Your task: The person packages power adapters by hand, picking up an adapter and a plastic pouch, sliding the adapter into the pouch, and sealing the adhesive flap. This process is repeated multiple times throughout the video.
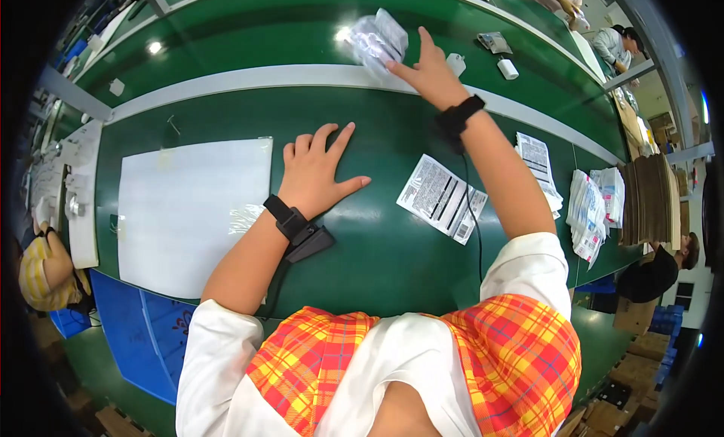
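My left hand (320, 169) lies palm down on the green tabletop (347, 233) with its fingers spread and nothing in it. Farther off, my right hand (434, 73) reaches over the pale ledge at the table's back. Its thumb and forefinger are stretched apart, and the other fingers are partly hidden. The thumb tip overlaps the edge of a clear plastic bag (373, 45); whether they touch I cannot tell. A printed white leaflet or flat packet (443, 199) rests below my right forearm. Each wrist wears a black band, and a dark cable hangs from the right one.
A large white sheet (192, 218) is taped down at left. Printed packets (587, 211) pile up at right, beside a brown cardboard stack (650, 199). Beyond the ledge (264, 76) lie a small bag (494, 42) and a white piece (507, 69). Other people work around.
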A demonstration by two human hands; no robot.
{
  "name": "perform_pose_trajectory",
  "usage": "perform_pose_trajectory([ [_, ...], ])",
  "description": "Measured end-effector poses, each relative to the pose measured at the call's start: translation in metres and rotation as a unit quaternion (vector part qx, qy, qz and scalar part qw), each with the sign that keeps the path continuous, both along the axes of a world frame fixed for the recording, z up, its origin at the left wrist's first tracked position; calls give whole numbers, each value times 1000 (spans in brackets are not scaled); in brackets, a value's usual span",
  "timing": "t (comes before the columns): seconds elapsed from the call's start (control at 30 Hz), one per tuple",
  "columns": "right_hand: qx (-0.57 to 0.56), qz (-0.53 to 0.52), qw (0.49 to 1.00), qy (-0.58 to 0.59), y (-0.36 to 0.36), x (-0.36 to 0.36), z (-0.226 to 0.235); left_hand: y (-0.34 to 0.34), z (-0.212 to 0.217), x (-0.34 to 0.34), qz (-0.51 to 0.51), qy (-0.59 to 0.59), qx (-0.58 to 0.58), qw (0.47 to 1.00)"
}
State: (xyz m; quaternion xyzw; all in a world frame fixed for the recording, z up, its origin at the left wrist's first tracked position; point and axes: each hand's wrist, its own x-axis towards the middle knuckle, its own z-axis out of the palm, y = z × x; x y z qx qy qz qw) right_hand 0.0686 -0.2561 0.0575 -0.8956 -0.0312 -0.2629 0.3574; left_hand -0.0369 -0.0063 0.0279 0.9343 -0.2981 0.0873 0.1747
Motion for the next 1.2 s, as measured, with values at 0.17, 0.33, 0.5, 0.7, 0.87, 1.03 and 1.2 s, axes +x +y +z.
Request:
perform_pose_trajectory([
  [0.17, -279, 360, 807, 376, -37, -93, 49, 3, -2, 3, -3, 14, 13, 1000],
  [0.33, -288, 327, 847, 304, -45, -167, 33, -3, 1, 3, -19, 24, 2, 1000],
  [0.5, -210, 251, 934, 141, -28, -161, -5, -15, 16, -6, -139, 21, -72, 987],
  [0.7, -271, 295, 904, 148, 23, -142, -11, -6, -7, 0, -140, 139, -116, 974],
  [0.87, -196, 260, 913, 247, 42, -150, -6, -8, 8, -1, -100, 110, -34, 988],
  [1.03, -265, 395, 858, 195, 35, -171, -7, -14, 15, -2, -79, 50, 47, 995],
  [1.2, -198, 581, 674, 412, -4, -178, 47, -10, 26, -11, -40, 13, 72, 997],
])
